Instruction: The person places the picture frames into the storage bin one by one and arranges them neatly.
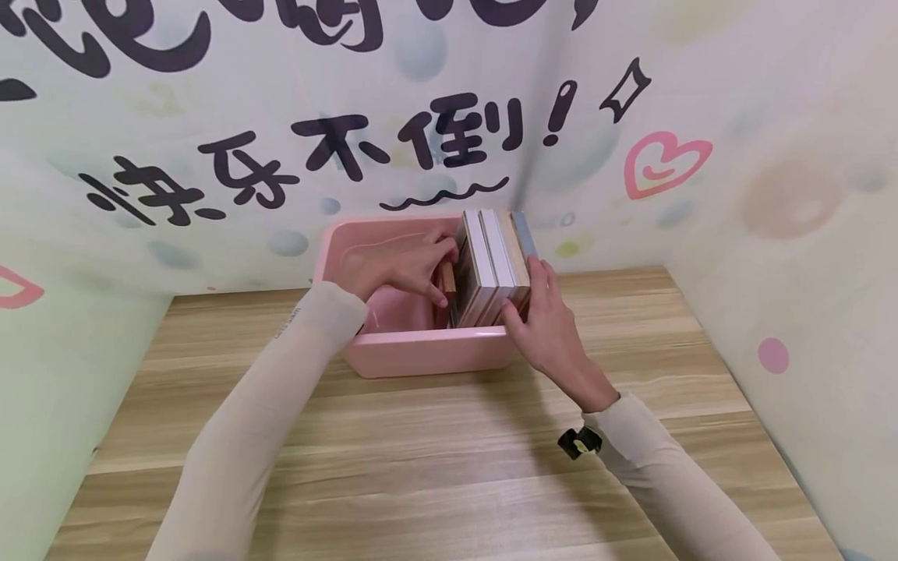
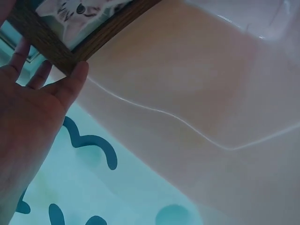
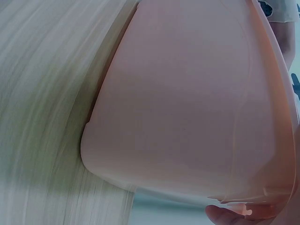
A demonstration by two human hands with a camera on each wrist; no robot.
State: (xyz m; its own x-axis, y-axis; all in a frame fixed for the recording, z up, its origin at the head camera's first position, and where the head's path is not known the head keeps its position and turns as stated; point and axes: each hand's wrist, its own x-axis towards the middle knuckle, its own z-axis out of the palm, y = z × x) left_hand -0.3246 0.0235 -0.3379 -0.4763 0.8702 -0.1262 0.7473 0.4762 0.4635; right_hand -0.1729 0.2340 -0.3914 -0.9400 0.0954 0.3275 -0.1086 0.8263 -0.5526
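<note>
My left hand [image 1: 414,269] reaches into the pink plastic basin [image 1: 431,354]. It pinches the corner of a brown wooden picture frame [image 2: 115,30] that shows a cat-like animal, its thumb on the front and fingertips behind. Beside it, a row of upright picture frames [image 1: 491,249], with white, tan and blue-grey edges, fills the basin's right end and rises above the rim. My right hand [image 1: 550,323] holds this row at its right front corner, thumb at the front and fingers along the outer side. In the right wrist view only a fingertip and part of the hand show by the rim.
The basin stands on a wood-grain tabletop [image 1: 421,467], close to a printed back wall [image 1: 245,78] with large black characters. Side walls close off both sides. A black strapped device [image 1: 580,442] sits at my right wrist.
</note>
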